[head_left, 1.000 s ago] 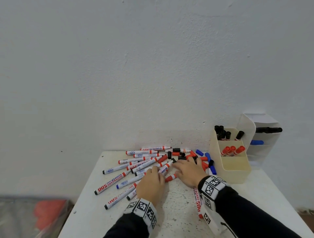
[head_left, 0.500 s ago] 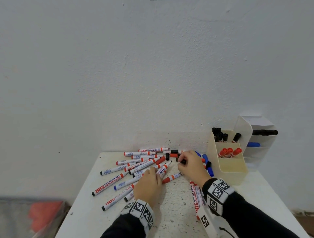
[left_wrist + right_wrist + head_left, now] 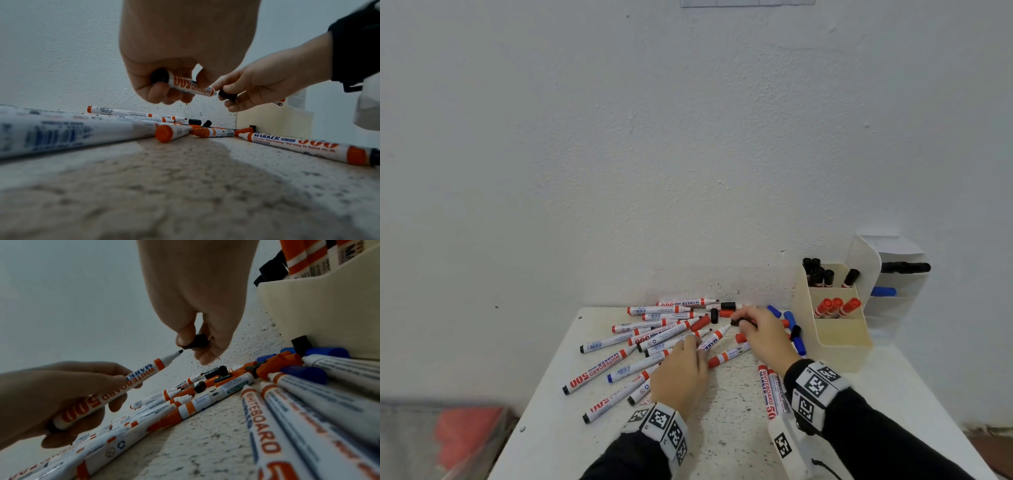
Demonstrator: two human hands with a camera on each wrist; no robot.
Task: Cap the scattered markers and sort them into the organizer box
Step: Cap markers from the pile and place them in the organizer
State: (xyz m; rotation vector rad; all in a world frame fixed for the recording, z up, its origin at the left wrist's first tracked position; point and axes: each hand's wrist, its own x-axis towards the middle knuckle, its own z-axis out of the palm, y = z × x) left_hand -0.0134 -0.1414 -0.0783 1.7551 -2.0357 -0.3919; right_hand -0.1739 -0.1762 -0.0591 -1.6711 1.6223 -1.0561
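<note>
My left hand [image 3: 681, 373] grips an uncapped white marker [image 3: 115, 389] with a black tip, lifted off the table and pointing toward the right hand; the same marker [image 3: 191, 86] shows in the left wrist view. My right hand [image 3: 763, 335] pinches a black cap [image 3: 194, 341] between thumb and fingers, a short gap from the marker's tip. That black cap [image 3: 227, 95] sits just off the marker's nose. Many uncapped markers [image 3: 619, 356] and loose caps [image 3: 726, 308] lie scattered on the white table [image 3: 722, 428].
A cream organizer box [image 3: 835, 329] at the right holds black-capped markers [image 3: 822, 274] at the back and red-capped ones [image 3: 835, 306] in the middle. A white organizer [image 3: 893, 284] behind it holds a black and a blue marker. Two markers [image 3: 770, 390] lie by my right wrist.
My left hand has picked a marker up from the pile. My right hand has taken a black cap from the loose caps and brought it toward the marker's tip.
</note>
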